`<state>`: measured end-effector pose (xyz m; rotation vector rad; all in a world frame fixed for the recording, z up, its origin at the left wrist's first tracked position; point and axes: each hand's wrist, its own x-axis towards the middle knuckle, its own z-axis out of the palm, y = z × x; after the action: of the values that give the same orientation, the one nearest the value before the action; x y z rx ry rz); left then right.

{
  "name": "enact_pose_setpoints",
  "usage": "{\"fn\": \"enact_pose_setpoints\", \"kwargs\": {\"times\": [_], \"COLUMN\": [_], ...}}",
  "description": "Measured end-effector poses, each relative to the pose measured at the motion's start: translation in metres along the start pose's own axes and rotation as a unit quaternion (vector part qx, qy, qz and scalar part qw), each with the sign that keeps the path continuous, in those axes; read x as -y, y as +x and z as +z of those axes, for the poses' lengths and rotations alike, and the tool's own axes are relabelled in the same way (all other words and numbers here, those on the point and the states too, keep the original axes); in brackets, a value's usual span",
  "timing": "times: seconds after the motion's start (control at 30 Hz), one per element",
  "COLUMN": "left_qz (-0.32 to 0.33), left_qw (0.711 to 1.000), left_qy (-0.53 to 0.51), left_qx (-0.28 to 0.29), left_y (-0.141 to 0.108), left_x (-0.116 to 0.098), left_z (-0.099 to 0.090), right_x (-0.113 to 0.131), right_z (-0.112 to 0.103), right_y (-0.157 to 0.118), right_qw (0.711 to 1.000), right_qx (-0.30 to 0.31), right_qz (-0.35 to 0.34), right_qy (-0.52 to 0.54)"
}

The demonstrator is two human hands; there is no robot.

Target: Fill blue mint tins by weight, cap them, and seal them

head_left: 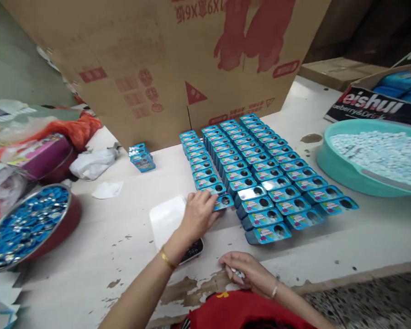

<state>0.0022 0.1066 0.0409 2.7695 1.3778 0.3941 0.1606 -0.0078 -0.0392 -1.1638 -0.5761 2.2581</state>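
My left hand (199, 210) reaches to the near end of the leftmost row, its fingers closed on a small blue candy box (223, 202) with a round hole in its top. My right hand (243, 270) is curled palm up near the table's front edge, with several small white candies (238, 273) in it. Four rows of the same blue boxes (260, 204) run away from me, holes at their right ends. Under my left wrist lies a white plate-like scale (166, 219); its dark panel (193, 250) is partly covered by the arm.
A turquoise basin (370, 176) of pale candies stands at the right. At the left is a metal bowl (70, 214) full of blue pieces. A large carton (150, 55) rises behind the rows. Several filled blue boxes (143, 161) stand apart near crumpled plastic (94, 163).
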Motion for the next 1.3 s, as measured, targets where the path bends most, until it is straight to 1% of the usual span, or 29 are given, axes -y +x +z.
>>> {"fn": "enact_pose_setpoints", "kwargs": {"times": [0.07, 0.1, 0.13, 0.17, 0.2, 0.23, 0.27, 0.3, 0.33, 0.37, 0.43, 0.47, 0.53, 0.6, 0.63, 0.7, 0.77, 0.87, 0.93, 1.0, 1.07, 1.17, 1.23, 1.3], "left_qz": [0.0, 0.002, -0.001, -0.016, -0.044, -0.089, -0.151, -0.213, -0.265, -0.301, -0.322, -0.317, -0.286, -0.244, -0.223, -0.191, -0.172, -0.131, -0.105, -0.095, -0.098, -0.099, -0.096, -0.113], "left_qw": [1.0, 0.999, 0.998, 0.996, 0.991, 0.984, 0.972, 0.957, 0.943, 0.932, 0.927, 0.928, 0.934, 0.94, 0.943, 0.948, 0.953, 0.962, 0.968, 0.971, 0.974, 0.98, 0.987, 0.992], "left_qy": [0.005, 0.0, -0.006, -0.01, -0.007, 0.007, 0.029, 0.061, 0.096, 0.127, 0.172, 0.189, 0.215, 0.237, 0.246, 0.251, 0.239, 0.205, 0.175, 0.147, 0.121, 0.085, 0.064, 0.031], "left_qx": [-0.017, -0.036, -0.061, -0.091, -0.125, -0.155, -0.178, -0.185, -0.176, -0.155, -0.091, -0.061, -0.014, 0.006, 0.012, 0.031, 0.069, 0.124, 0.147, 0.161, 0.165, 0.153, 0.113, 0.04], "left_y": [0.004, 0.005, 0.007, 0.009, 0.012, 0.016, 0.019, 0.022, 0.025, 0.027, 0.028, 0.027, 0.026, 0.023, 0.02, 0.013, 0.001, -0.024, -0.04, -0.052, -0.058, -0.061, -0.064, -0.072], "left_x": [0.007, 0.016, 0.029, 0.047, 0.069, 0.094, 0.121, 0.149, 0.176, 0.2, 0.238, 0.25, 0.262, 0.258, 0.251, 0.227, 0.194, 0.133, 0.097, 0.071, 0.057, 0.052, 0.054, 0.055], "left_z": [0.009, 0.01, 0.009, 0.006, 0.002, -0.004, -0.009, -0.015, -0.019, -0.023, -0.027, -0.028, -0.029, -0.033, -0.038, -0.052, -0.07, -0.094, -0.098, -0.094, -0.086, -0.08, -0.085, -0.092], "right_x": [-0.002, -0.003, -0.004, -0.005, -0.006, -0.008, -0.009, -0.011, -0.013, -0.014, -0.016, -0.016, -0.014, -0.01, -0.008, -0.004, -0.002, 0.001, 0.002, 0.003, 0.004, 0.002, 0.001, -0.001], "right_z": [0.0, 0.0, -0.001, -0.001, -0.002, -0.004, -0.006, -0.008, -0.01, -0.012, -0.015, -0.016, -0.016, -0.014, -0.013, -0.01, -0.007, -0.002, 0.001, 0.004, 0.006, 0.007, 0.006, 0.003], "right_y": [0.0, 0.001, 0.001, 0.003, 0.004, 0.006, 0.008, 0.01, 0.013, 0.015, 0.018, 0.019, 0.019, 0.017, 0.016, 0.013, 0.01, 0.004, 0.0, -0.004, -0.008, -0.014, -0.019, -0.024], "right_qw": [1.0, 1.0, 1.0, 1.0, 0.999, 0.999, 0.999, 0.998, 0.998, 0.997, 0.996, 0.996, 0.997, 0.997, 0.997, 0.997, 0.998, 0.999, 0.999, 0.999, 0.999, 0.999, 0.999, 0.998], "right_qx": [0.0, 0.005, 0.01, 0.016, 0.02, 0.025, 0.031, 0.036, 0.041, 0.048, 0.058, 0.059, 0.057, 0.054, 0.054, 0.055, 0.044, 0.018, 0.012, 0.007, 0.005, -0.009, -0.023, -0.028], "right_qz": [0.002, 0.008, 0.015, 0.021, 0.025, 0.029, 0.033, 0.037, 0.041, 0.045, 0.047, 0.046, 0.044, 0.044, 0.045, 0.047, 0.047, 0.041, 0.04, 0.035, 0.032, 0.03, 0.029, 0.029], "right_qy": [0.001, -0.002, -0.004, -0.005, -0.007, -0.01, -0.014, -0.02, -0.028, -0.037, -0.047, -0.047, -0.038, -0.027, -0.024, -0.022, -0.016, 0.0, 0.005, 0.006, 0.003, 0.011, 0.029, 0.046]}}
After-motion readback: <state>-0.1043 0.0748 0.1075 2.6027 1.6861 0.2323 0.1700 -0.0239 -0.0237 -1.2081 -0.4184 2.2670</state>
